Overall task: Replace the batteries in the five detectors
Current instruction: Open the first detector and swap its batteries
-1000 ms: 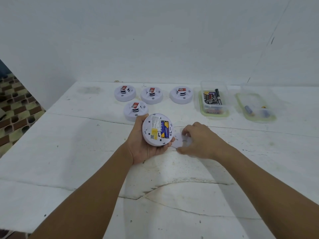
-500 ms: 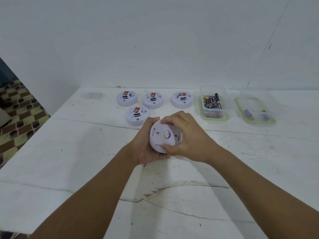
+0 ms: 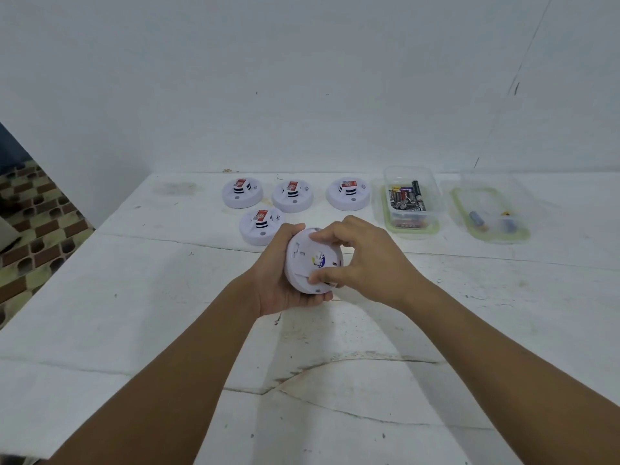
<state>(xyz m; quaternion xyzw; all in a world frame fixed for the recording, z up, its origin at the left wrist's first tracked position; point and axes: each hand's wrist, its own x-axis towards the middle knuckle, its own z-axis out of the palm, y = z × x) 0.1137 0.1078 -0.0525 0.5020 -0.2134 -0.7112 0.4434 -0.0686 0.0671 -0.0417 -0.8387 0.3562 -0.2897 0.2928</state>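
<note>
My left hand (image 3: 280,280) cups the round white plastic detector (image 3: 310,260) from below and behind, back side tilted up toward me, held above the white cracked tabletop (image 3: 167,313) near its middle. My right hand (image 3: 362,260) is closed over the detector's right half, thumb low on the rim, fingers (image 3: 327,234) curled over the top edge, pressing the white back cover (image 3: 302,253) flat onto it. A second ago that cover lay loose under my right fingers beside the detector and the blue and yellow battery label was fully exposed; half a second ago the right hand had already moved on top. Now only a small patch of blue and yellow shows through an opening in the cover. Both hands grip the same detector firmly, neither is open. Four other round white detectors sit face up toward the far edge: three in a row, far left detector (image 3: 242,194), middle detector (image 3: 292,196), far right detector (image 3: 349,194), and one nearer detector (image 3: 261,226) just behind my left hand. Right of them is a clear plastic tub with green rim (image 3: 412,226) full of batteries, then a clear tub lid with green rim (image 3: 489,213) holding a couple of loose batteries. These have not moved.
</note>
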